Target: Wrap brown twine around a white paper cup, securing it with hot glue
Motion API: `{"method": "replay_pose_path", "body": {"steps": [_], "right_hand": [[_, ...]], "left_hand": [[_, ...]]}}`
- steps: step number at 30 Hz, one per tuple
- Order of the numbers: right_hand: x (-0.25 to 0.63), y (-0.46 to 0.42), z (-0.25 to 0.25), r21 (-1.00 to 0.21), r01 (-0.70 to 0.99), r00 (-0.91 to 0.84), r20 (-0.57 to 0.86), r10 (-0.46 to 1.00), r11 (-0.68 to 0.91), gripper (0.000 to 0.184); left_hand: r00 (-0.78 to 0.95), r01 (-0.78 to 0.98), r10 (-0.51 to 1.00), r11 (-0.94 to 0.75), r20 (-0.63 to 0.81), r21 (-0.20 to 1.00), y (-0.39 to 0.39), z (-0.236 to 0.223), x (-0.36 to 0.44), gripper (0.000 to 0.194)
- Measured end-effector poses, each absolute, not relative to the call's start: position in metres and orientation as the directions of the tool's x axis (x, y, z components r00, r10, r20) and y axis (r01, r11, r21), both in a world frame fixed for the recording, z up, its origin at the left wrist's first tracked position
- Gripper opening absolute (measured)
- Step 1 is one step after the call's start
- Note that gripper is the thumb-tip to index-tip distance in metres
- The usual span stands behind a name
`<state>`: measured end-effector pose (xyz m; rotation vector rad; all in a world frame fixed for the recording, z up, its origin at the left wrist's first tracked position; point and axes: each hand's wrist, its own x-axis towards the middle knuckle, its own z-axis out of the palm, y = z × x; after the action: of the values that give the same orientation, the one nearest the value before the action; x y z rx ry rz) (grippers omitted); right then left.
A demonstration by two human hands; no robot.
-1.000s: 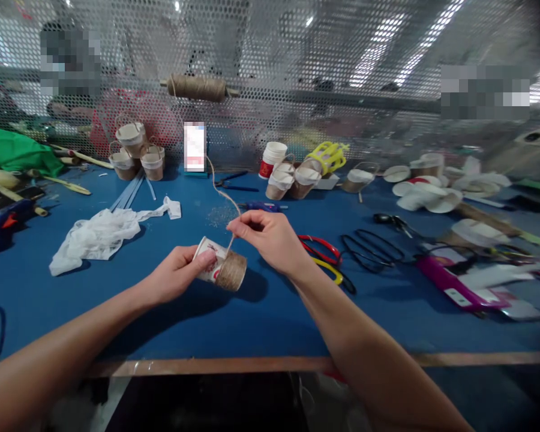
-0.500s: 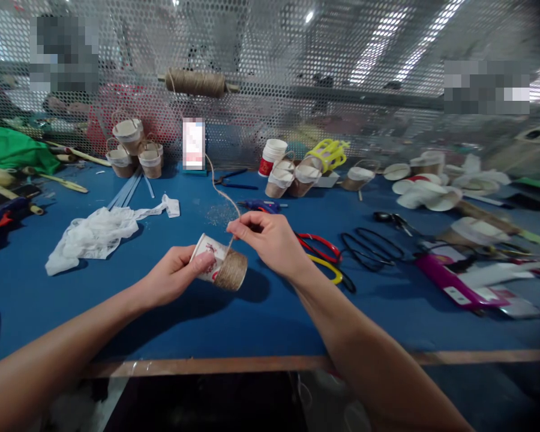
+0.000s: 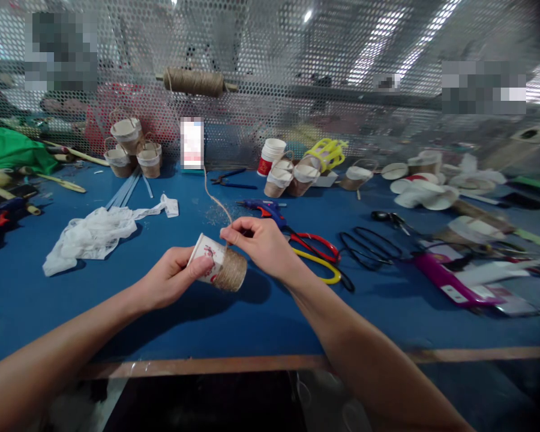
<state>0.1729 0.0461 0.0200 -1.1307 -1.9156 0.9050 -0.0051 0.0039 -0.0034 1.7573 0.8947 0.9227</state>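
My left hand (image 3: 168,282) grips a white paper cup (image 3: 207,264) with red print, held on its side above the blue table (image 3: 261,318). Brown jute twine (image 3: 232,271) is wound round the cup's lower part. My right hand (image 3: 261,245) pinches the twine strand (image 3: 213,195) just above the cup. The strand runs up and back to a twine spool (image 3: 193,81) hung on the perforated metal screen.
Red and yellow scissors (image 3: 317,255) and a blue glue gun (image 3: 263,207) lie right of my hands. Crumpled white fabric (image 3: 94,231) lies to the left. Twine-wrapped cups (image 3: 130,144) and more cups (image 3: 292,174) stand by the screen. A person sits behind it.
My right hand has dropped slightly toward the cup with the strand, moving a little left. The cup stays in my left hand.
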Motion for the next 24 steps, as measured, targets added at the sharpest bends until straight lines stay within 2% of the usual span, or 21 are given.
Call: {"method": "replay_pose_path", "body": {"steps": [9,20,24], "right_hand": [[0.172,0.046,0.02,-0.823,0.419,-0.389,0.22,0.895,0.384,0.025],[0.171,0.055,0.014,-0.839,0.439,-0.442,0.111,0.89,0.322,0.027],[0.174,0.059,0.013,-0.829,0.469,-0.337,0.15,0.93,0.304,0.026]], "left_hand": [[0.453,0.201,0.861,-0.352,0.232,0.914,0.005,-0.002,-0.006,0.03],[0.387,0.142,0.915,-0.182,0.114,0.973,0.006,-0.007,-0.003,0.033],[0.336,0.064,0.939,-0.105,0.078,0.992,0.008,-0.008,-0.001,0.038]]}}
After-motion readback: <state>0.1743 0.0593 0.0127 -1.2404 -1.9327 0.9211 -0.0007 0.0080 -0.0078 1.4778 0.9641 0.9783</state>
